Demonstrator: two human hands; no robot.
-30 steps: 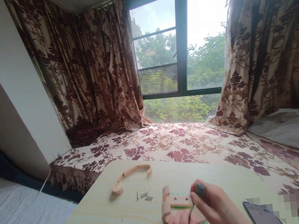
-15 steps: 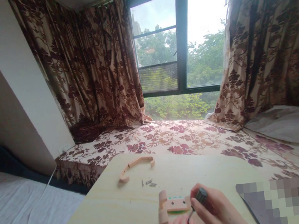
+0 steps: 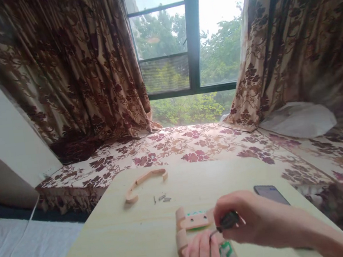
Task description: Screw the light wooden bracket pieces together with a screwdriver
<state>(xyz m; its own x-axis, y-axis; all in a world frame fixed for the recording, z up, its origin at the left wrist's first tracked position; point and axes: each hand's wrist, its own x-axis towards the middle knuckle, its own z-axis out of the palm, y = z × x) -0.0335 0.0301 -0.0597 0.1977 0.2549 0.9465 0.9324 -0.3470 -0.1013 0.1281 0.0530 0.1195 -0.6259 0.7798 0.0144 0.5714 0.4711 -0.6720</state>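
At the bottom of the head view, a wooden piece [image 3: 198,221] with two dark holes lies across an object with green print. Rounded wooden blocks [image 3: 182,240] stand along its left side. My right hand [image 3: 242,219] is closed around the dark handle of a screwdriver [image 3: 228,220], whose shaft points down-left to my left fingers. My left hand [image 3: 201,254] rests on the object, fingers close together, pressing near the screwdriver's end; its lower part is cut off by the frame edge.
On the pale table [image 3: 109,234], a curved wooden piece [image 3: 146,178] lies at the back left with several small screws [image 3: 164,198] beside it. A phone [image 3: 271,193] lies right of my right hand. Behind are a floral-covered ledge [image 3: 173,144] and curtains.
The view has shifted, and more of the right forearm shows. My right hand has turned, and the screwdriver is tilted lower, its handle leaning more to the right. My left hand stays on the object.
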